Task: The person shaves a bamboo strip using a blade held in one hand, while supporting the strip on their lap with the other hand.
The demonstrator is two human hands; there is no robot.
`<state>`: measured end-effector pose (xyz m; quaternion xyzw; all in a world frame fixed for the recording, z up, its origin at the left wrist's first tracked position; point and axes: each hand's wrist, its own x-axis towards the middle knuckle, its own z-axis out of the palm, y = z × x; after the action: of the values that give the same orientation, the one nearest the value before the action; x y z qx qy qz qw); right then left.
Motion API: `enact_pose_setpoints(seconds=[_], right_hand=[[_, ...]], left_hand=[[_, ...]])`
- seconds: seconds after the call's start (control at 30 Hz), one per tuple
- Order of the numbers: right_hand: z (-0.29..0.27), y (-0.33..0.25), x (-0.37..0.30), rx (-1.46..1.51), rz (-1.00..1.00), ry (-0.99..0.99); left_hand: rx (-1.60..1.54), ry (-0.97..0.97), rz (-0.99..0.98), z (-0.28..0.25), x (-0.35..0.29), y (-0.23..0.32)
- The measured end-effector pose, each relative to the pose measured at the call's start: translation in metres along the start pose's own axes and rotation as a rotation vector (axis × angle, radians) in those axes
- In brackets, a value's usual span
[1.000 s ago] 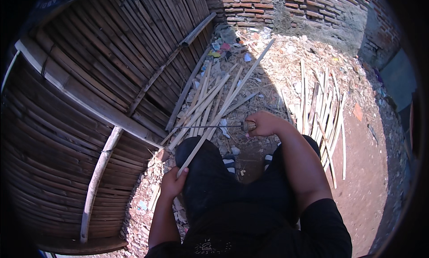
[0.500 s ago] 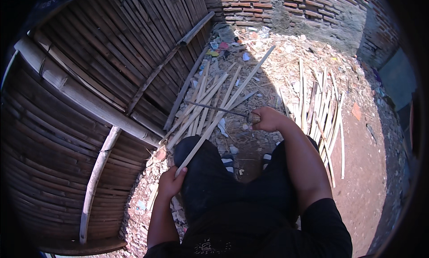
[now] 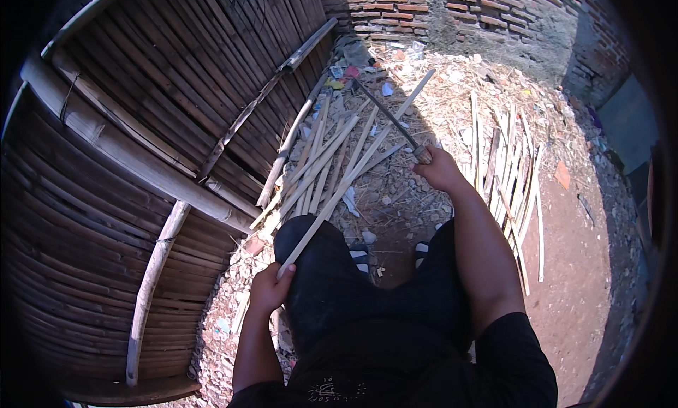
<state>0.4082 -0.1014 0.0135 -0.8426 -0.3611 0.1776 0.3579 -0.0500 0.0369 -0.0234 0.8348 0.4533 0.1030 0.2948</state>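
My left hand (image 3: 270, 288) is closed round the near end of a long pale bamboo strip (image 3: 335, 200). The strip slants over my left thigh and away to the far right. In my right hand (image 3: 441, 170) is the wooden handle of a machete (image 3: 393, 120), gripped in a closed fist. Its long dark blade points up and to the left, crossing the far part of the strip in the picture. Whether blade and strip touch, I cannot tell.
Several bamboo strips (image 3: 319, 161) lie in a pile ahead on the left, beside a slatted bamboo wall (image 3: 162, 76). Another bundle of strips (image 3: 510, 164) lies on the right. A brick wall (image 3: 480, 20) stands at the back, with shavings and litter before it.
My right hand has moved up and to the right. The machete's blade has swung from pointing left to pointing up and away. My left hand and the strip stay nearly in place.
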Motion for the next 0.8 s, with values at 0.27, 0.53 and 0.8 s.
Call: enact_pose_setpoints(seconds=[0.27, 0.53, 0.8], right_hand=[[0.035, -0.017, -0.014, -0.232, -0.347, -0.452], [0.026, -0.019, -0.012, -0.263, -0.346, -0.308], [0.009, -0.006, -0.002, 0.09, -0.048, -0.07]], left_hand=[[0.03, 0.002, -0.018, -0.003, -0.002, 0.006], [0.042, 0.072, 0.004, 0.003, -0.005, 0.001], [0.066, 0.05, 0.009, 0.001, -0.003, 0.003]])
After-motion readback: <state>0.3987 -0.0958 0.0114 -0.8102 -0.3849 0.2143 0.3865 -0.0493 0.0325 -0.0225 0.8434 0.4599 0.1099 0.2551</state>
